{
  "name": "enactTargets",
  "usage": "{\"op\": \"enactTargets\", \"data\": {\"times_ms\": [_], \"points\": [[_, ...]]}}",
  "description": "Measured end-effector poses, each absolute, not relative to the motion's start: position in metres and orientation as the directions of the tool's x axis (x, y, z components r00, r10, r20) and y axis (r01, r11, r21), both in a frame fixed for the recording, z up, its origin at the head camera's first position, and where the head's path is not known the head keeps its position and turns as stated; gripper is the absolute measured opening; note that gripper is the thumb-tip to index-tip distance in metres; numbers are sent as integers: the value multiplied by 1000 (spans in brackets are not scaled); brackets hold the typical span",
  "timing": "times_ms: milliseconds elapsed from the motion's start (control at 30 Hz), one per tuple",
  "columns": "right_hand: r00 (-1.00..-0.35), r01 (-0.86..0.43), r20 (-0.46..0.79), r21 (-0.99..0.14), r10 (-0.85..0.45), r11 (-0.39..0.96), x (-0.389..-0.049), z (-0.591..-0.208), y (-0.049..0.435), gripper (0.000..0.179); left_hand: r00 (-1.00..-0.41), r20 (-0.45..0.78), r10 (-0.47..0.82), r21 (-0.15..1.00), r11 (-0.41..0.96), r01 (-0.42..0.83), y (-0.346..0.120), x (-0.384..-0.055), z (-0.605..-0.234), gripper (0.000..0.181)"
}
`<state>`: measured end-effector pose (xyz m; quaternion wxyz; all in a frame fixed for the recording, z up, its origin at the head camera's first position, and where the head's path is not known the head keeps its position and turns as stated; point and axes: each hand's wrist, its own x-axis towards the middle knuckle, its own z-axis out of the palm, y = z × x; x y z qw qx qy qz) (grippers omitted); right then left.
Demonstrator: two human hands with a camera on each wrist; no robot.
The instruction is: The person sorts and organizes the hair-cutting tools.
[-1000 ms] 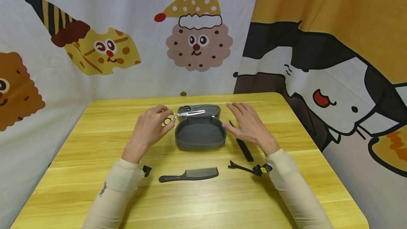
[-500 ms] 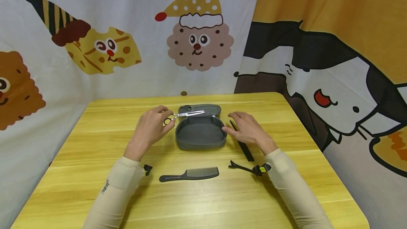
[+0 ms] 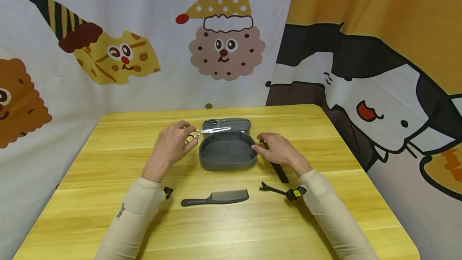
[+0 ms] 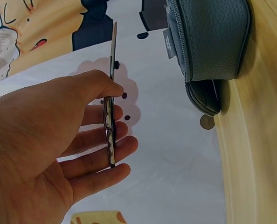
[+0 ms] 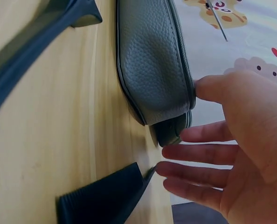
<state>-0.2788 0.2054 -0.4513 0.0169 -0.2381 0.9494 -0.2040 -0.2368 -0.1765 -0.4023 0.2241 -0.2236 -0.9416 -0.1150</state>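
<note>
My left hand (image 3: 171,145) pinches silver scissors (image 3: 216,130) by the handle, blades pointing right above the back of an unzipped grey case (image 3: 228,167). In the left wrist view the scissors (image 4: 109,126) stand edge-on between thumb and fingers. My right hand (image 3: 279,149) is at the case's right side, its thumb at the rim. In the right wrist view its fingers are extended, near the thin tail of a black tail comb (image 5: 101,196). Another metal tool with a finger ring (image 3: 213,122) lies in the case lid (image 3: 238,123).
A dark handled comb (image 3: 227,197) lies on the wooden table (image 3: 216,232) in front of the case. Right of it is a black hair clip (image 3: 274,189), partly behind the right wrist camera (image 3: 296,192). A printed curtain (image 3: 137,3) hangs behind the table.
My right hand has come down beside the case, and its fingers now cover part of the tail comb. The left hand holds the scissors in almost the same place.
</note>
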Motion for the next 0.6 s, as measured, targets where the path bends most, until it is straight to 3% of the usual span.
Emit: {"op": "enactTargets", "data": {"times_ms": [233, 600], "points": [[-871, -467, 104, -477, -480, 745, -279, -454, 198, 28, -803, 468, 369, 116, 875, 470, -177, -238, -405, 20], [-873, -469, 145, -516, -466, 717, -277, -456, 195, 20, -812, 458, 362, 113, 882, 457, -177, -240, -408, 22]]}}
